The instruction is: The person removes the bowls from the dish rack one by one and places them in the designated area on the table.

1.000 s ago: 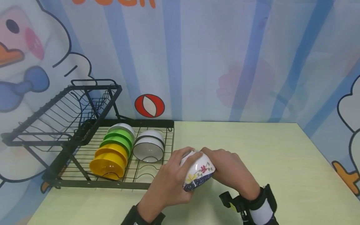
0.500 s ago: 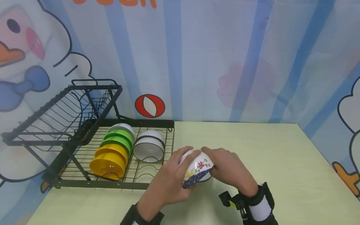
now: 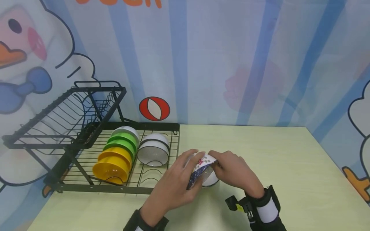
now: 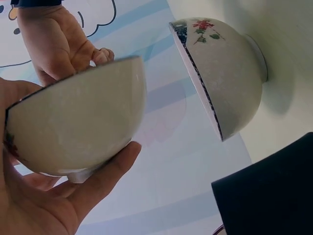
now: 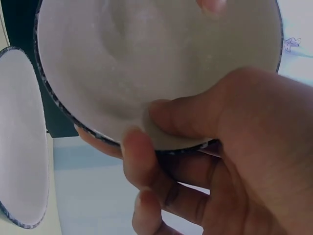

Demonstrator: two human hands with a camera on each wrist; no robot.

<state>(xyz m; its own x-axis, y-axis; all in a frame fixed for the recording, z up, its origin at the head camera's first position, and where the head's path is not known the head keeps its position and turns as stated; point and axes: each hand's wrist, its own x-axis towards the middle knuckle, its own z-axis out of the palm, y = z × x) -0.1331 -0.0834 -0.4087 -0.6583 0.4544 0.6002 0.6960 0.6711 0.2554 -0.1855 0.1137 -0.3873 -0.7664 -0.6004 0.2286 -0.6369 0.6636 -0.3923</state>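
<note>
A white bowl with a floral outside and dark blue rim [image 3: 204, 161] is held tilted between both hands above the table. My left hand [image 3: 177, 187] grips it from the left, fingers spread round the outside in the left wrist view. On the far side my right hand [image 3: 237, 175] pinches the rim; the right wrist view shows the thumb inside the bowl [image 5: 146, 58] and fingers outside. A second white bowl [image 4: 225, 81] with the same red flower pattern stands upright on the table, apart from the held one. In the head view the held bowl and hands mostly cover this second bowl [image 3: 211, 181].
A black wire dish rack [image 3: 115, 189] stands at the left with a raised upper tier [image 3: 63, 147]. Yellow bowls [image 3: 111, 168], green bowls [image 3: 122, 141] and white bowls [image 3: 153, 154] lean in rows on its lower tier. A printed cloth [image 3: 208, 64] hangs behind the pale table [image 3: 260, 144].
The held bowl has tipped, its patterned side turning upward and its opening coming into view. More of the second bowl shows beneath. Both hands stay nearly in place.
</note>
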